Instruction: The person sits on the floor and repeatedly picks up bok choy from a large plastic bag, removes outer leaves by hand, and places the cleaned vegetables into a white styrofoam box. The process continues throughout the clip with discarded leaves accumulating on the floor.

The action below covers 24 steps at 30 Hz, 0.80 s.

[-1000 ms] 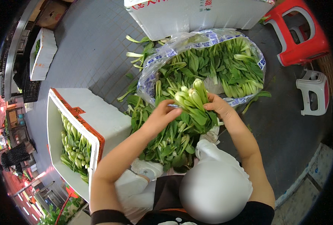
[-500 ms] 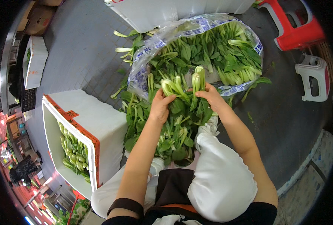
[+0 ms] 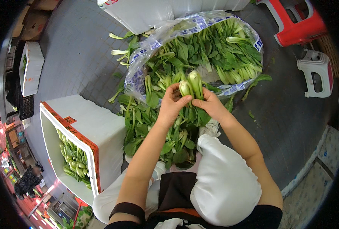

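Between my hands two pale-stemmed bok choy stand side by side, stem ends up and leaves hanging down. My left hand (image 3: 172, 105) has its fingers closed around the left bok choy (image 3: 185, 89). The right bok choy (image 3: 195, 81) is gripped in my right hand (image 3: 213, 105), its thumb close to the left thumb. Just beyond lies an opened clear plastic bag (image 3: 135, 80) with blue print, full of leafy bok choy (image 3: 188, 49). Below my hands a heap of loose green leaves (image 3: 139, 128) spreads in front of my legs.
To my left a white foam box (image 3: 93, 114) lies tipped on its side, holding bok choy (image 3: 76, 158). Another white foam box (image 3: 142, 15) stands past the bag. Red (image 3: 295, 28) and white stools (image 3: 316, 70) are at the right. A person (image 3: 27, 181) is far left.
The two bok choy have come together and more upright as my hands drew closer. The leaves and stems that spread from my left hand are now gathered less widely. The view has shifted slightly.
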Available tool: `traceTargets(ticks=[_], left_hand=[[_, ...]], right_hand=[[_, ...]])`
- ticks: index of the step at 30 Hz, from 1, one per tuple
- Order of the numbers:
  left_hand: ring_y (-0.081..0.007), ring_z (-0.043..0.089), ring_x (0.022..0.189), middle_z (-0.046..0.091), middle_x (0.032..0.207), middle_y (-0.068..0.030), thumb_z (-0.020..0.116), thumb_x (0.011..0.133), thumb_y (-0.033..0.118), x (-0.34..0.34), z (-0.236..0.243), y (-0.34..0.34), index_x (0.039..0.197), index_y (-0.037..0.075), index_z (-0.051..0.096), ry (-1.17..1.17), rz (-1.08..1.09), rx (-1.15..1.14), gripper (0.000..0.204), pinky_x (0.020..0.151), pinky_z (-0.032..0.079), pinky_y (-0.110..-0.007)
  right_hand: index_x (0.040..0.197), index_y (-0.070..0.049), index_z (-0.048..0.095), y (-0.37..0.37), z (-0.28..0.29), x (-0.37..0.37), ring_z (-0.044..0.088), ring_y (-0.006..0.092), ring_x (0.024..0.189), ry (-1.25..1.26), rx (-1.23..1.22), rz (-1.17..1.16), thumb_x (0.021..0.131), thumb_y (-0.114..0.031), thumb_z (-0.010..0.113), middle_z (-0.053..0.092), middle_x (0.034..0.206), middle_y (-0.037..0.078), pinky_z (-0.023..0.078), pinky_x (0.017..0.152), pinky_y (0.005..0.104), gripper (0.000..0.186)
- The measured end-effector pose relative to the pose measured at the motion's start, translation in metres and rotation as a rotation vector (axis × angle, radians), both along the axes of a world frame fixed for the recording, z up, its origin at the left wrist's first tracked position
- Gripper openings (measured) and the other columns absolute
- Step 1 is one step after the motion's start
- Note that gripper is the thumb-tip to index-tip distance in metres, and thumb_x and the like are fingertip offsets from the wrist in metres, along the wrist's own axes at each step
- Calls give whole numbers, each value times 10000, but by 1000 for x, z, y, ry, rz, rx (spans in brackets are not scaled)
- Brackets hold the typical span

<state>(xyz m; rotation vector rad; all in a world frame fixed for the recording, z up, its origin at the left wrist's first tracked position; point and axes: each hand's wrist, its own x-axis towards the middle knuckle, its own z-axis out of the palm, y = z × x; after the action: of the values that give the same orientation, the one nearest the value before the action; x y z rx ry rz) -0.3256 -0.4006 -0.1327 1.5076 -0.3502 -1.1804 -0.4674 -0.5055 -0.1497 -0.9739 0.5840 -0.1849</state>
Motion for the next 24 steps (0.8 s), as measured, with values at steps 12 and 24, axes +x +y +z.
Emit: traceTargets(ticks=[12, 24], left_hand=[[-218, 521, 1005, 544, 1087, -62, 472, 910, 405, 7, -10, 24, 1196, 73, 448, 651, 316, -312, 439, 889, 403, -378], [-174, 567, 789, 560, 966, -57, 683, 757, 353, 11, -9, 53, 1295, 87, 392, 649, 340, -291, 667, 714, 480, -308]], right_hand=[[1310, 1, 364, 18, 21, 8, 499, 273, 1073, 86, -590, -41, 864, -194, 586, 517, 1153, 158, 381, 931, 345, 535], [963, 8, 603, 29, 5, 29, 556, 143, 822, 150, -464, -30, 855, -124, 590, 589, 918, 65, 443, 728, 264, 171]])
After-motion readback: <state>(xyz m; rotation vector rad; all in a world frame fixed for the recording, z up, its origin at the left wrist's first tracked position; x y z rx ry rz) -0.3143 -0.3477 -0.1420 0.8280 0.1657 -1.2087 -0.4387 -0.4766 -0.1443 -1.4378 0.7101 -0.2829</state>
